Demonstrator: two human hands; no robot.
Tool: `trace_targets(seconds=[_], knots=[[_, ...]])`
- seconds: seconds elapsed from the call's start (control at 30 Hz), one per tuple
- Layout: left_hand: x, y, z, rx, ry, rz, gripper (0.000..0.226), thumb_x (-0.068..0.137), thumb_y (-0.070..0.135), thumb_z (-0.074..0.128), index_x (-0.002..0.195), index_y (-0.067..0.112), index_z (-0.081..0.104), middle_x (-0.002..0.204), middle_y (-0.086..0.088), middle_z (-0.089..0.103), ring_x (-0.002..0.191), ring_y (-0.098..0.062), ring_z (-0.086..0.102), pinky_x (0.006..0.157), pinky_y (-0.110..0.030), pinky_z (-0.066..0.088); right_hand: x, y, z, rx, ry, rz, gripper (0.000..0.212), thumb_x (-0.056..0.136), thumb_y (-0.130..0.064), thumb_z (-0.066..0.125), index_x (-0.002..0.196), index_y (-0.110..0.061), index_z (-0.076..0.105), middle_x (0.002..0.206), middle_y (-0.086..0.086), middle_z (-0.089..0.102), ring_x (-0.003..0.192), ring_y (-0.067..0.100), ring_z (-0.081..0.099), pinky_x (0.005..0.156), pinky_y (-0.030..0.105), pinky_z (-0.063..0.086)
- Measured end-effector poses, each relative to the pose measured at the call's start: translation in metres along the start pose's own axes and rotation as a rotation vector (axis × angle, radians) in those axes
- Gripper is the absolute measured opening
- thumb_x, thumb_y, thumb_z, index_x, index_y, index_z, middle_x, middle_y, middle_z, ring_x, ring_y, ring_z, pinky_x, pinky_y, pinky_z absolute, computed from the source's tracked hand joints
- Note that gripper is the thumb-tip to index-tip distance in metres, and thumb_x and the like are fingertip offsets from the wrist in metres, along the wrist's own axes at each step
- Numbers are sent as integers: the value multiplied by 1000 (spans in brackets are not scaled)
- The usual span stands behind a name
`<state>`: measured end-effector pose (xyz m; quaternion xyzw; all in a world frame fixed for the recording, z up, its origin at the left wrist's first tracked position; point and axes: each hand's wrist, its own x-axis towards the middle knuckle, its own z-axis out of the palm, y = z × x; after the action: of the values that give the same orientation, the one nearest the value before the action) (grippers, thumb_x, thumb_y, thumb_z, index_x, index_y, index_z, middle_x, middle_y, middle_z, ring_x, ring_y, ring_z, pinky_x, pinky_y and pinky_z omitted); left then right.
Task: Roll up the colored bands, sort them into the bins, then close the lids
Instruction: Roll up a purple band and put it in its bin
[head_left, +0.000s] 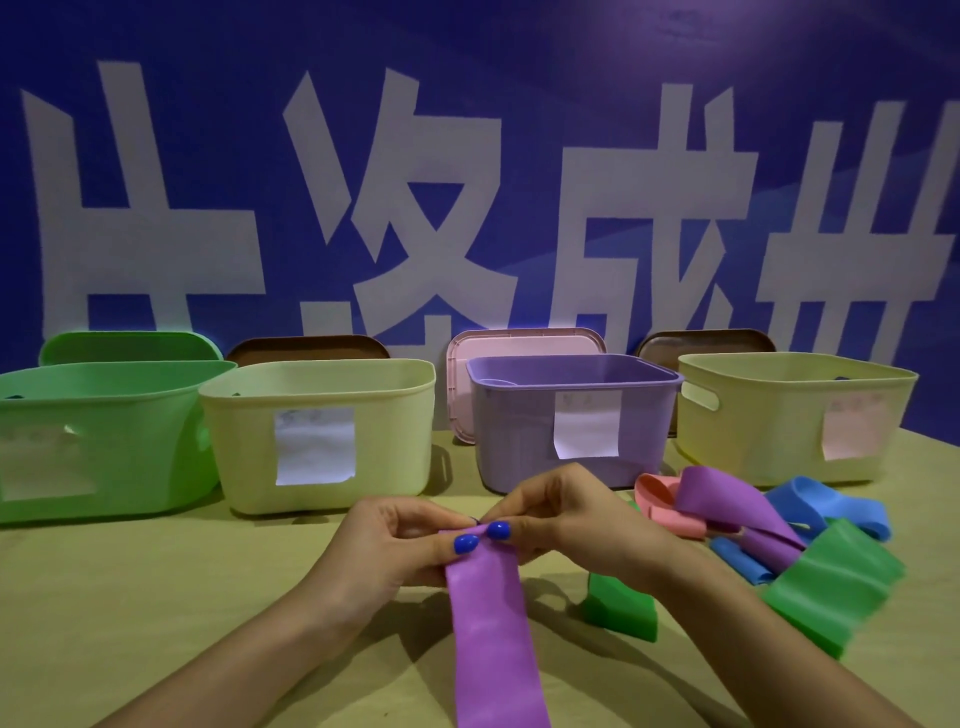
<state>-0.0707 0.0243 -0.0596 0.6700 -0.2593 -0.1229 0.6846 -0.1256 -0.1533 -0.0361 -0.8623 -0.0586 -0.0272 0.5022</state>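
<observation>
Both hands, left (387, 545) and right (563, 512), pinch the purple band (488, 623) end; rolling barely begun. Other bands (810, 545) unsorted, bins (322, 431) open.

Four bins (576, 421) are standing in a row on the table (156, 597); lids (524, 345) leaning behind; bands (810, 525) lying front-right.

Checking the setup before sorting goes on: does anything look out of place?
One mismatch: the lid leaning behind the purple bin is pink. Otherwise nothing stands out.
</observation>
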Motion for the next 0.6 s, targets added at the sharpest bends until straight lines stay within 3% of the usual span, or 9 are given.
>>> trace_targets(seconds=[0.23,0.4,0.6], knots=[[1,0,1,-66,16,-24,14,51,3,75,64,7,77,76,-14,73,65,-19,70,55,-25,55,-2,-4,1,98,38,42,12,85,-5,64,88,-10,74,88,7,72,79,15,68,69,23,56],[3,-4,4,-279,38,-99,14,50,-7,69,60,1,74,72,-16,71,60,-20,69,51,-26,56,-3,-7,-2,228,41,112,11,82,-3,67,90,-7,74,94,13,72,81,21,70,71,26,58],[3,-6,4,-122,61,-88,13,51,0,72,63,6,76,76,-14,73,67,-20,70,55,-26,55,-6,-8,1,223,22,153,9,84,-3,65,86,-5,73,86,9,72,72,15,70,62,22,56]])
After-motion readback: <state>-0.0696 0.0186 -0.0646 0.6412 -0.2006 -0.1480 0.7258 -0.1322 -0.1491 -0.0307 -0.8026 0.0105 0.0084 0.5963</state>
